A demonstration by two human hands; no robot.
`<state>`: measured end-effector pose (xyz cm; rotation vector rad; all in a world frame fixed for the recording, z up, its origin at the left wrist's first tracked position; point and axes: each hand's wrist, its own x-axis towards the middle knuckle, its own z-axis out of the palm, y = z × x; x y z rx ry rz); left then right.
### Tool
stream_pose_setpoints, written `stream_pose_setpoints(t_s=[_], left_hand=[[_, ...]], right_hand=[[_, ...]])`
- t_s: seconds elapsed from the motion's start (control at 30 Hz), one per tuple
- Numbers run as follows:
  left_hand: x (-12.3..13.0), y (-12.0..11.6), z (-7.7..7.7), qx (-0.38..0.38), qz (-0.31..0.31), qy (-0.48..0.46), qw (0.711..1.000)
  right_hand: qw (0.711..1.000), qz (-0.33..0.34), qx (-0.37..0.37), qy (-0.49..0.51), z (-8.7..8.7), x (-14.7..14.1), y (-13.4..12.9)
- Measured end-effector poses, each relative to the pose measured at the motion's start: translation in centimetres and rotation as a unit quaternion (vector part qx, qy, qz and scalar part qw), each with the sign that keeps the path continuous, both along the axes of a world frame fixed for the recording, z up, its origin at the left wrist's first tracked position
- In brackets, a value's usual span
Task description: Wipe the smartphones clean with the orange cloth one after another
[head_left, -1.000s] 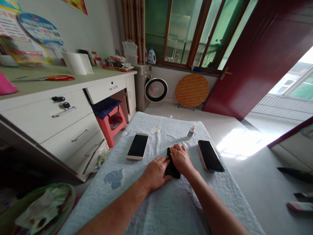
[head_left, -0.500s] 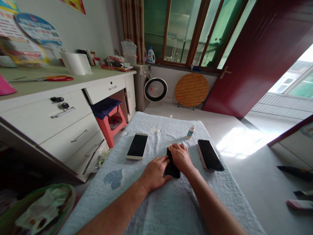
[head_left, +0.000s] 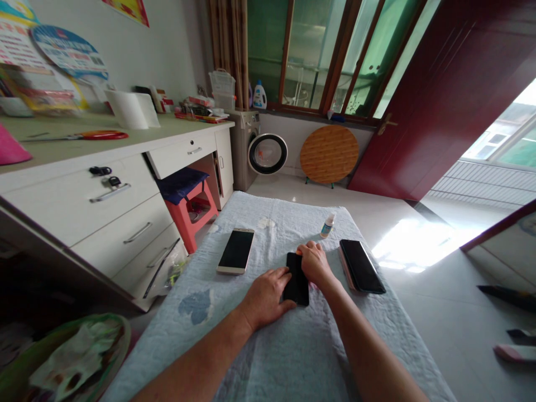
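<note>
A black phone (head_left: 297, 282) lies face up on the blue cloth between my hands. My left hand (head_left: 268, 293) grips its left edge, fingertips at the side and thumb near the bottom corner. Curled at the phone's upper right is my right hand (head_left: 314, 262), closed around a small orange item (head_left: 298, 252) that is mostly hidden. To the left lies a gold-framed phone (head_left: 237, 251) with a dark screen. On the right, a dark phone (head_left: 362, 267) rests on something pinkish. A small spray bottle (head_left: 328, 225) stands beyond my right hand.
The cloth-covered table (head_left: 268, 357) fills the middle. Drawers (head_left: 117, 206) and a red stool (head_left: 192, 215) stand left, with a waste basket (head_left: 121, 349) at the lower left. A washing machine (head_left: 245, 145) and a round wooden board (head_left: 329, 154) are behind.
My right hand has moved right and slightly up, curling its fingers, so more of the black phone shows. My left hand stays at the phone's left edge.
</note>
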<state>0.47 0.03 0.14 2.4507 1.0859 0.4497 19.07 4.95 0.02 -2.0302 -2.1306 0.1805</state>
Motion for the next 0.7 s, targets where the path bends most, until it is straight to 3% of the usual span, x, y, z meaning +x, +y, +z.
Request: stream_pose_setpoints(t_s=[0.33,0.7], left_hand=[[-0.1,0.0,-0.1,-0.007,-0.001,-0.010,1.000],[0.0,-0.1,0.0,0.003,0.013,-0.007,1.000]], right_hand=[[0.999,0.036,-0.009,-0.004,0.6,-2.7,0.6],[1.000,-0.004,0.006,0.000,-1.1,1.8,0.0]])
